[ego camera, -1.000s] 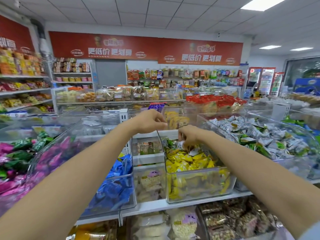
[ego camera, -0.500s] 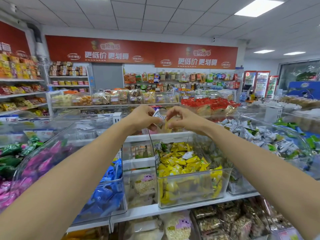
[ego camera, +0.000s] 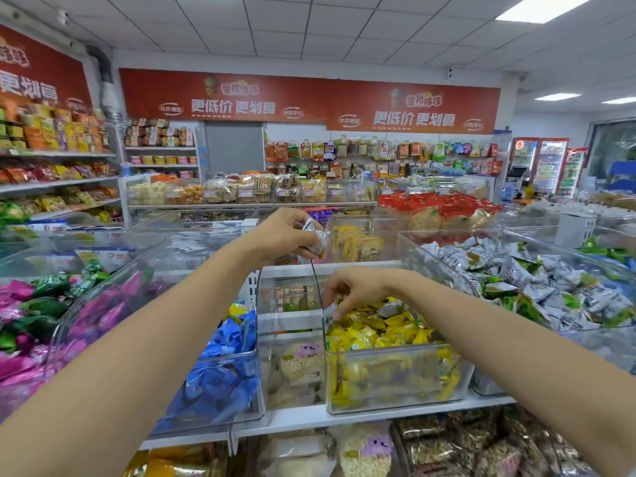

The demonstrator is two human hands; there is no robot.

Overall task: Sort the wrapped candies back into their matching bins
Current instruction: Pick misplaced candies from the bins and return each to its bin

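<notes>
Right hand returned to the yellow-candy bin, pinching another silver stray candy; left hand clasps collected silver candies, evidently destined for the silver-wrapper bin

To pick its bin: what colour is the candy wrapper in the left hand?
Silver-white wrapper, held by the left hand; head view.
</notes>
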